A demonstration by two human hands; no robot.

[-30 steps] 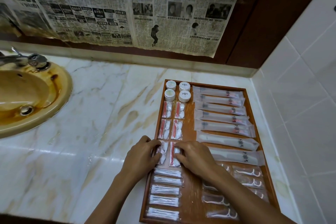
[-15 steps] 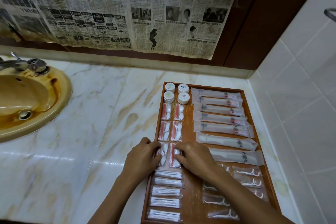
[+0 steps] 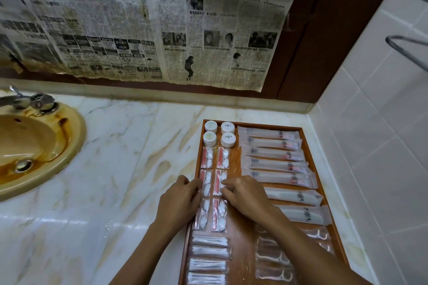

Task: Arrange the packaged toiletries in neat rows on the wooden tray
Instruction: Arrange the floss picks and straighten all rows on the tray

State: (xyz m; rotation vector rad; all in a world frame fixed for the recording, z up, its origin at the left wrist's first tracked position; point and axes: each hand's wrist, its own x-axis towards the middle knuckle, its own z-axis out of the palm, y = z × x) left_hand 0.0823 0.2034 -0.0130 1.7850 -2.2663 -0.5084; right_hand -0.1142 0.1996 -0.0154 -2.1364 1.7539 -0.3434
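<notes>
Wooden tray (image 3: 308, 139) sits at lower right of the frame on the marble surface (image 3: 129, 169), tucked into the corner by the white tiled wall (image 3: 382, 146). Far left corner of the tray: four round white capped jars (image 3: 219, 133), each lid bearing a small emblem, too small to read. Below them, two columns of clear sachets with red-and-white contents (image 3: 214, 157). Left hand (image 3: 179, 201) lies at the tray's left rim, fingers bent, tips pressing the edge of the middle-left sachet (image 3: 206, 183). Right hand (image 3: 245, 194) has fingers curled, tips on the neighbouring middle-right sachet (image 3: 219, 182); whether it pinches or only presses cannot be told. Both hands close together, the sachet pair between them. Near left of the tray: a stack of cotton-swab packets (image 3: 209, 252) laid crosswise. Right half: a row of long frosted packets (image 3: 273, 155) with a dark logo and red tip, print unreadable; nearer, floss-pick packets (image 3: 273, 259), partly hidden by the right forearm. Yellowed newspaper (image 3: 143, 18) with Chinese-character headlines covers the upper frame, text blurred. Stained amber sink (image 3: 67, 146) with metal tap (image 3: 30, 100) at left edge.
</notes>
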